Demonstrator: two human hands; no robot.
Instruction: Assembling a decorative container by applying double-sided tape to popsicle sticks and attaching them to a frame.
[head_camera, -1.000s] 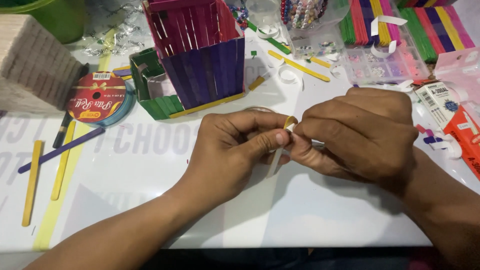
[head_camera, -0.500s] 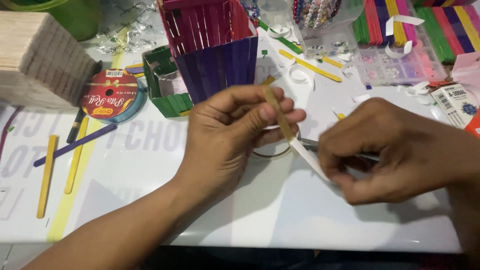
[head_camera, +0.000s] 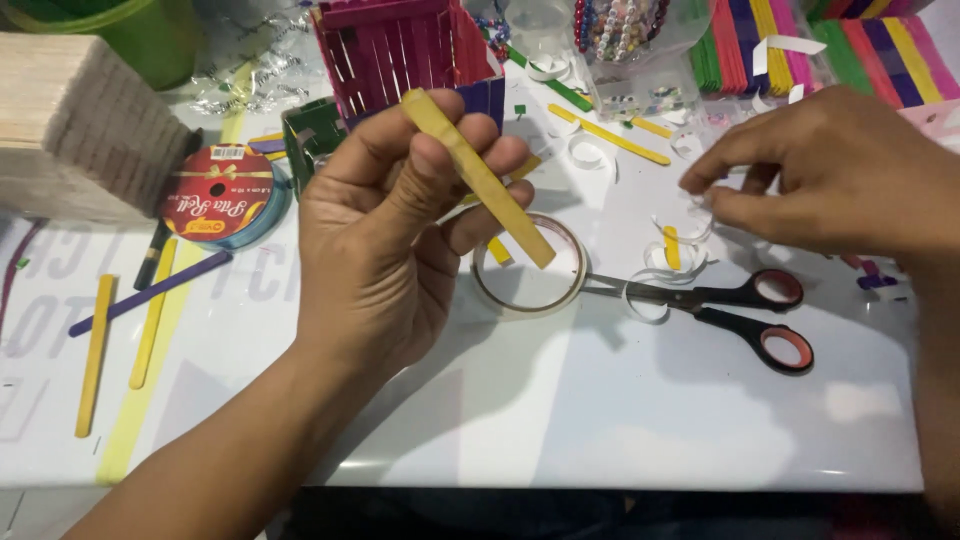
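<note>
The left hand (head_camera: 385, 235) clenches a flat yellow wooden craft stick (head_camera: 478, 176), its long axis running from 11 to 5 o'clock. At 3 o'clock, well apart, the right hand (head_camera: 835, 170) pinches a white paper strip (head_camera: 697, 201) above the white surface (head_camera: 600, 420).

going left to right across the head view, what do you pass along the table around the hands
wooden stick block → ribbon spool → left hand holding a yellow stick → tape roll → scissors → right hand
</note>
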